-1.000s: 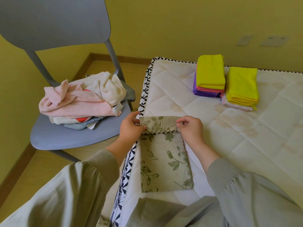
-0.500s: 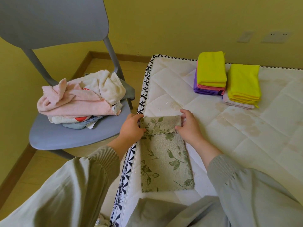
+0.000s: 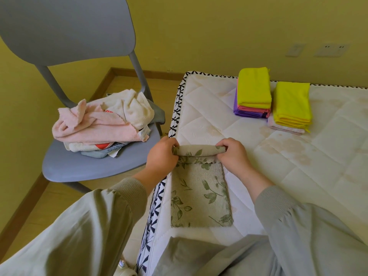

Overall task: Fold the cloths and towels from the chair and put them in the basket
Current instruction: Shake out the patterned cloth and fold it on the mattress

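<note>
At centre, a towel (image 3: pixel 199 192) is gripped by left hand (image 3: pixel 161 156) and right hand (image 3: pixel 234 156).
Two stacks (image 3: pixel 253 92) are folded; a chair pile (image 3: pixel 103 120) is left.

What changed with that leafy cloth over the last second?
The far end of the leafy cloth, a flat flap before, is now curled into a narrow roll. The left hand and right hand kept pinching its ends. The chair pile and folded stacks stayed put.

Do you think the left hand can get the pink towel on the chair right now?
Probably, once it lets go. The left hand is gripping the rolled end of the leafy towel. The pink towel lies on top of the pile on the chair, close by, with nothing in between.
</note>
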A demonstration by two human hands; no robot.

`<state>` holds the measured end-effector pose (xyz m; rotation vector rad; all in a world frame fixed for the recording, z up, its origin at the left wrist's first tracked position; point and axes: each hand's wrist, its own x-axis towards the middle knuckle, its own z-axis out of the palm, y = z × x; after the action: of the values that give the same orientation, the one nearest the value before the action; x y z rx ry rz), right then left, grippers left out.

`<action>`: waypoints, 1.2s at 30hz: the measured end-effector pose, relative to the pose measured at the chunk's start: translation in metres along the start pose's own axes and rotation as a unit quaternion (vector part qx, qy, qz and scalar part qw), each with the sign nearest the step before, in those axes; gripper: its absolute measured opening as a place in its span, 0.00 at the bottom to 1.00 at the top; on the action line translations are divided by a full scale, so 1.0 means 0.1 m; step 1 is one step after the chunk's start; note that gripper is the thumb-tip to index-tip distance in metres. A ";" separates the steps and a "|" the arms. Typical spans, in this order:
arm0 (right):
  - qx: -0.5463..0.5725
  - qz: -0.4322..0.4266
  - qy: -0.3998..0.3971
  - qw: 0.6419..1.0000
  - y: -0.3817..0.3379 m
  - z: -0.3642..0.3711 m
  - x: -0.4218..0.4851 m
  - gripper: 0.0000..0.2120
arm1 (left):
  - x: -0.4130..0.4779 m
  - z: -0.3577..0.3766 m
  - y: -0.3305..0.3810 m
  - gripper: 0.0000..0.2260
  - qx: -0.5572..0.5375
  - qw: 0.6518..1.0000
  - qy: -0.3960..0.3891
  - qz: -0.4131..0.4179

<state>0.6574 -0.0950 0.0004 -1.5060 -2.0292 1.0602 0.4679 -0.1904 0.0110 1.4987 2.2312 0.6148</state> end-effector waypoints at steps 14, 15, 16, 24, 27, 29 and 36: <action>-0.281 -0.135 -0.173 0.934 -0.02 -0.10 -0.40 0.13 | -0.41 0.09 -0.25 0.12 0.176 0.966 0.017 0.190; -0.290 -0.131 -0.185 0.930 -0.01 -0.10 -0.41 0.11 | -0.43 0.10 -0.26 0.12 0.189 0.962 0.013 0.196; -0.289 -0.123 -0.194 0.929 -0.01 -0.09 -0.41 0.09 | -0.45 0.11 -0.26 0.11 0.192 0.961 0.004 0.198; -0.196 -0.050 -0.172 0.964 0.00 -0.07 -0.40 0.10 | -0.42 0.12 -0.26 0.15 0.005 0.998 -0.037 0.049; -0.177 -0.033 -0.177 0.968 -0.02 -0.08 -0.40 0.12 | -0.34 0.09 -0.22 0.06 -0.046 0.996 -0.076 -0.009; -0.156 -0.008 -0.196 0.968 -0.04 -0.09 -0.40 0.22 | -0.31 0.06 -0.23 0.11 -0.044 0.993 -0.108 -0.031; -0.193 0.008 -0.234 0.953 -0.03 -0.08 -0.34 0.24 | -0.26 -0.04 -0.18 0.13 0.000 0.982 -0.189 0.000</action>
<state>0.6729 -0.1245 0.0124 -1.5590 -2.6859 1.1605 0.4618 -0.2215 0.0065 1.4734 1.9390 0.2969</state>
